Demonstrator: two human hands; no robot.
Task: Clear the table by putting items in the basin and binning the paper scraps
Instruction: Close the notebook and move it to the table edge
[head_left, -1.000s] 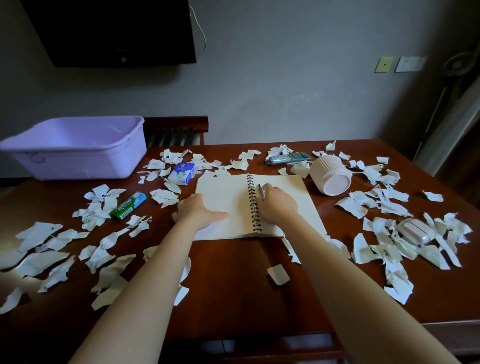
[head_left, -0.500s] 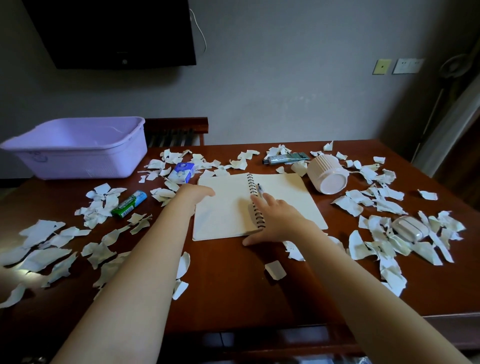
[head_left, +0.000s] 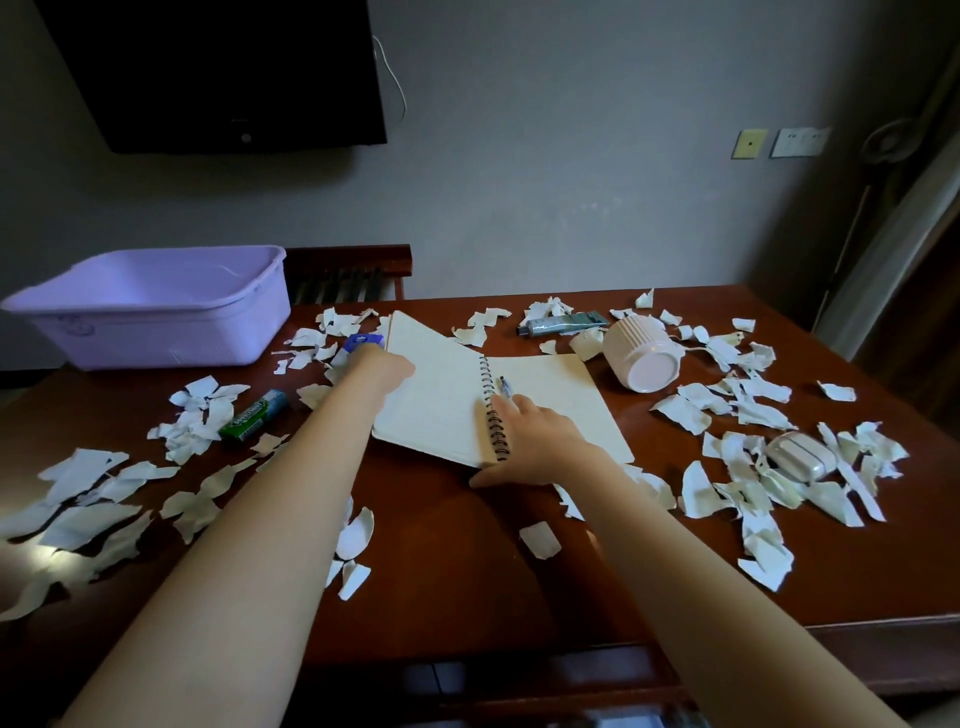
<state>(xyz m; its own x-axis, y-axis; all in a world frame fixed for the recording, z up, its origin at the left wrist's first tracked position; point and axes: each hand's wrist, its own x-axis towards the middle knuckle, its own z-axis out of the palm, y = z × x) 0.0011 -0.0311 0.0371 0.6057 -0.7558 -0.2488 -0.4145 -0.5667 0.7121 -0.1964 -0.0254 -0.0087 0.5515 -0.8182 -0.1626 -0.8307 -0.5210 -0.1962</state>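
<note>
A spiral notebook (head_left: 556, 400) lies open near the middle of the table (head_left: 467, 582), and everything else is placed from it. Its left half is tilted up off the wood, with the left hand (head_left: 387, 370) gripping that half's outer edge; the fingers curl out of sight behind the page. The right hand (head_left: 535, 439) rests flat on the notebook's near end by the wire spiral, fingers straight and spread, thumb along the near edge, holding nothing. A pen (head_left: 505, 387) lies on the right page just beside the spiral, touching the right fingertips. The lilac basin (head_left: 156, 312) sits well to the far left of the notebook, at the table's back corner. Torn paper scraps (head_left: 753, 410) are strewn on every side of the notebook, thickest to its right and left. Left of the notebook lies a green gum pack (head_left: 253, 415), and just beyond the left hand a small blue box (head_left: 363, 342) peeks out. Beyond the notebook's far right corner lies a grey tube (head_left: 563, 323); just right of it a pink ribbed cup (head_left: 644, 358) lies on its side. Farther right, among scraps, sits a white earbud case (head_left: 800, 451).
</note>
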